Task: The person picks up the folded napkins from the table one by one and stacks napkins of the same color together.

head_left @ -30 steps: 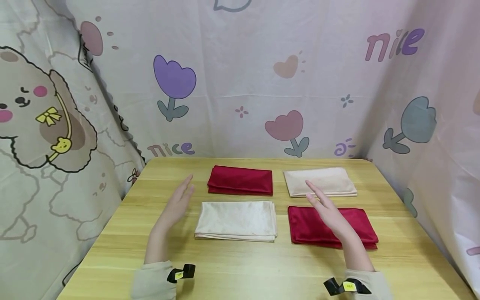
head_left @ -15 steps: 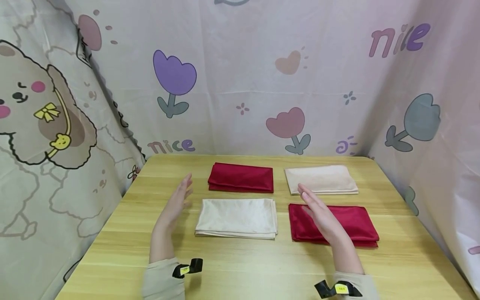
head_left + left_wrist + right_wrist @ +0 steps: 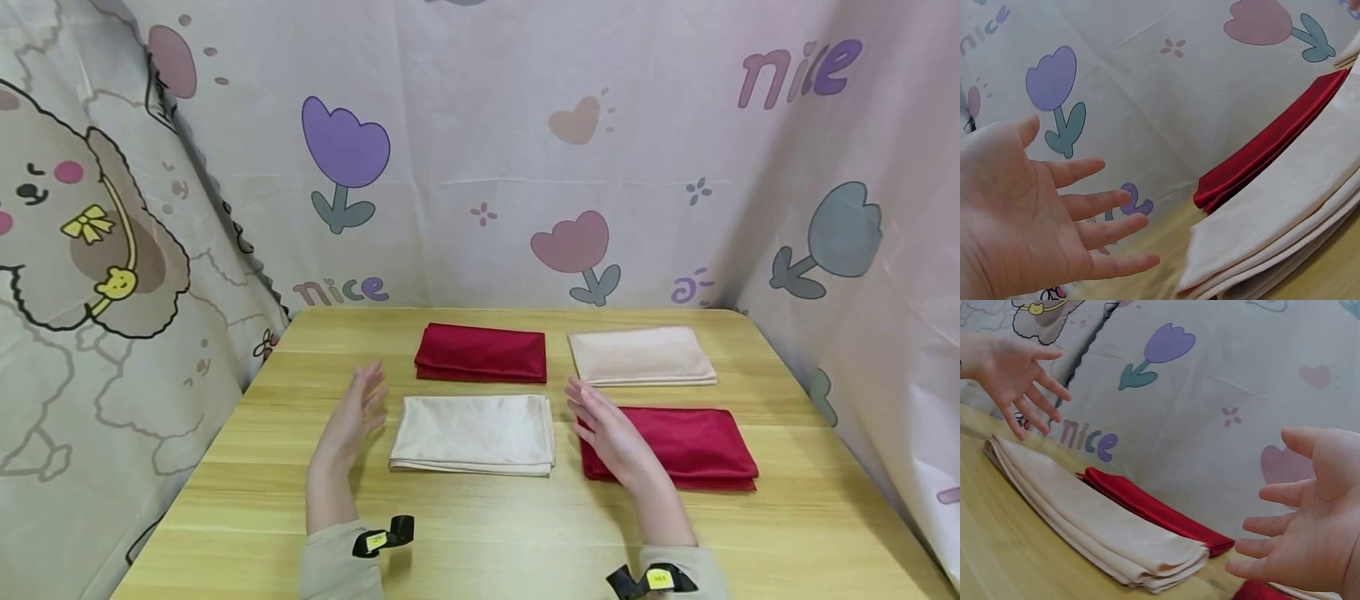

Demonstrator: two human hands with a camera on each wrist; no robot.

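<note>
Splayed left hand (image 3: pixel 351 421) and right hand (image 3: pixel 613 433) flank the near cream cloth (image 3: pixel 472 432), off its edges (near red cloth (image 3: pixel 693 446) partly hidden).

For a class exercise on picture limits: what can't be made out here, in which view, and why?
Head view: part of the front red cloth, hidden behind the right hand.
Head view: print on the yellow labels, too small to read.
Left wrist view: right end of the front cream cloth, cut by the right edge.
Right wrist view: most of the front red cloth, below the bottom edge.
</note>
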